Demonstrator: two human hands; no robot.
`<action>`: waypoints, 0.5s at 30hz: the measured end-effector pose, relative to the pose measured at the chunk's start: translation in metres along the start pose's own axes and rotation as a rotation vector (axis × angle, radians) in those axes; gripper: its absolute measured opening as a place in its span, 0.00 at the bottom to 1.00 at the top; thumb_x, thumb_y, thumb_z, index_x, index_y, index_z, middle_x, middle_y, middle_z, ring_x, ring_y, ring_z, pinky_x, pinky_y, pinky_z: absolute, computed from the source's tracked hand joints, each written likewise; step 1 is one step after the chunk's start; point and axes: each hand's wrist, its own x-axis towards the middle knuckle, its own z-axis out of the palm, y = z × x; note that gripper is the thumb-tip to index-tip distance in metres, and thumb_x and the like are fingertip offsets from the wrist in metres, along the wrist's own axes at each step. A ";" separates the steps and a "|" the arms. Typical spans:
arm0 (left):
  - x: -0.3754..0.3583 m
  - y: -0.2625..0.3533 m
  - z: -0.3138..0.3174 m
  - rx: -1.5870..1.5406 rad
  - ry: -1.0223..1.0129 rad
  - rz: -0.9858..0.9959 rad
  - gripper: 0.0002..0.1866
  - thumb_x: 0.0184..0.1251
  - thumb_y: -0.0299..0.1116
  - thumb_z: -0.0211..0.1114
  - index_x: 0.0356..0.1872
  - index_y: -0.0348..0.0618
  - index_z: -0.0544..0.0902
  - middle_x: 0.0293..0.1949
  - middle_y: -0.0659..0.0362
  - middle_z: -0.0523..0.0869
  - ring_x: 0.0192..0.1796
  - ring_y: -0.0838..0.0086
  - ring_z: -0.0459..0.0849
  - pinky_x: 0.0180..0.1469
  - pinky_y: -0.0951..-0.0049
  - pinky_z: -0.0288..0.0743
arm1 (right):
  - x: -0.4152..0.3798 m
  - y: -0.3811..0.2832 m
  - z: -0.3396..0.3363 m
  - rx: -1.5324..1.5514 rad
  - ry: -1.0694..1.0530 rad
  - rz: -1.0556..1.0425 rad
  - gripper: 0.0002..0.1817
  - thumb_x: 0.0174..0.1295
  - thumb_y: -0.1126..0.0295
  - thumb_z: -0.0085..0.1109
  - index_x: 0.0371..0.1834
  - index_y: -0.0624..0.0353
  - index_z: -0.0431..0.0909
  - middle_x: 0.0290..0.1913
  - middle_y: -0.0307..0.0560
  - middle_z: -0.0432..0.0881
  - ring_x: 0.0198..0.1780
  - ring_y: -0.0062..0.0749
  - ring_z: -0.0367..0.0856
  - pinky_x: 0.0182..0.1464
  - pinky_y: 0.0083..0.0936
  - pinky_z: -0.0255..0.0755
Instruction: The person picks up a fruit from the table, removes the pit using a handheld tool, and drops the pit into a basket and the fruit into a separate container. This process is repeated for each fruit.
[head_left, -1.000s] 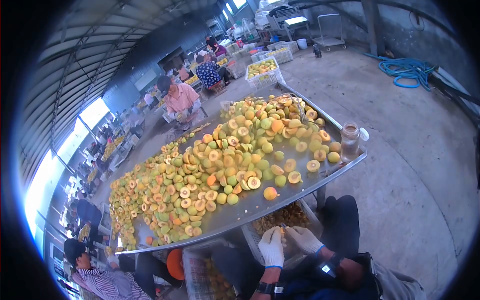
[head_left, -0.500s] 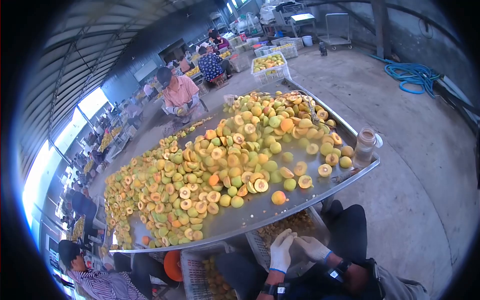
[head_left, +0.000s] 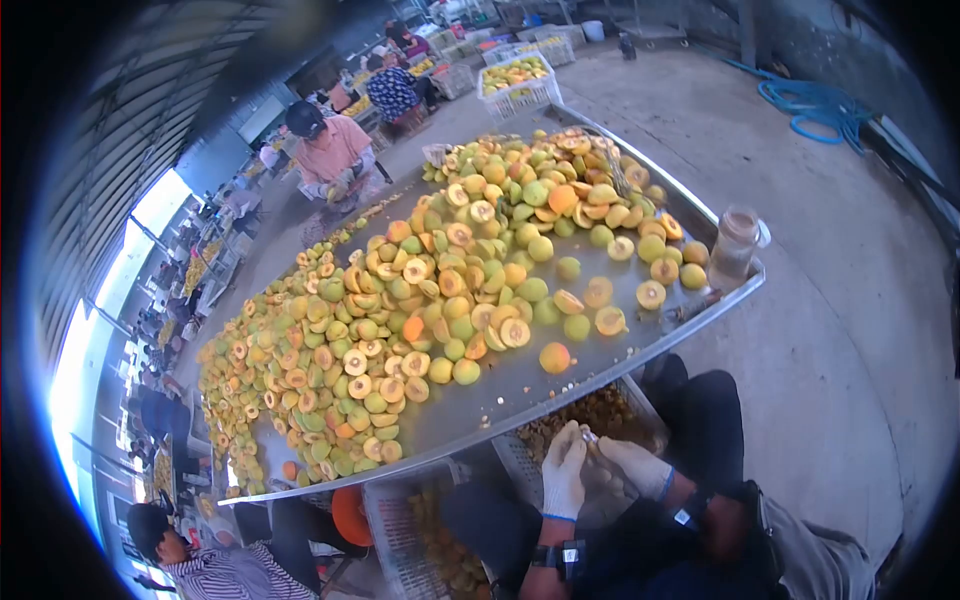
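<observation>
My left hand (head_left: 563,478), in a white glove, is closed with fingers pinched together just below the table's near edge. My right hand (head_left: 640,466), gloved as well, meets it at the fingertips. Something small and pale sits between them, too small to make out. Under the hands stands a crate (head_left: 513,462) with brownish pits or scraps inside. Beyond it, a metal table (head_left: 470,418) carries a big heap of halved yellow-green fruit (head_left: 400,310), like apricots or peaches, many with their stones showing. One orange-yellow fruit (head_left: 554,357) lies apart near the front edge.
A clear plastic bottle (head_left: 735,243) stands at the table's right corner. Another crate (head_left: 395,535) with fruit is to the left of my legs. Opposite works a person in pink (head_left: 333,152); a person in stripes (head_left: 235,572) sits lower left. A blue hose (head_left: 815,105) lies coiled on the floor.
My view has tilted downward, so the far crates and workers sit higher. Both hands remain together over the crate, with fingertips now closer and a small pale thing visible between them.
</observation>
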 end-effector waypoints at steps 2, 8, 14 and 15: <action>-0.008 0.031 0.019 0.283 0.130 0.138 0.18 0.78 0.26 0.61 0.63 0.27 0.82 0.59 0.48 0.88 0.60 0.68 0.86 0.66 0.68 0.77 | 0.008 0.008 -0.005 0.132 -0.016 -0.029 0.25 0.82 0.41 0.46 0.44 0.51 0.78 0.25 0.33 0.77 0.18 0.18 0.72 0.17 0.18 0.63; 0.053 0.105 0.039 0.770 0.314 0.530 0.10 0.70 0.27 0.66 0.46 0.32 0.89 0.43 0.47 0.90 0.47 0.59 0.89 0.55 0.62 0.81 | 0.015 0.009 -0.002 0.145 0.057 -0.033 0.22 0.82 0.44 0.48 0.42 0.51 0.75 0.28 0.34 0.78 0.20 0.19 0.73 0.19 0.19 0.65; 0.168 0.079 0.044 1.430 0.198 0.550 0.27 0.55 0.46 0.80 0.54 0.43 0.88 0.57 0.46 0.85 0.60 0.45 0.81 0.62 0.48 0.78 | 0.012 0.004 0.000 -0.129 0.035 -0.016 0.21 0.81 0.46 0.51 0.40 0.53 0.75 0.28 0.34 0.76 0.22 0.18 0.74 0.25 0.20 0.68; 0.176 0.074 0.044 1.426 0.196 0.562 0.27 0.55 0.46 0.80 0.54 0.43 0.88 0.57 0.46 0.85 0.60 0.45 0.81 0.62 0.48 0.78 | 0.012 0.007 0.000 -0.150 0.014 -0.023 0.22 0.81 0.46 0.51 0.40 0.53 0.75 0.28 0.34 0.77 0.22 0.18 0.74 0.25 0.20 0.68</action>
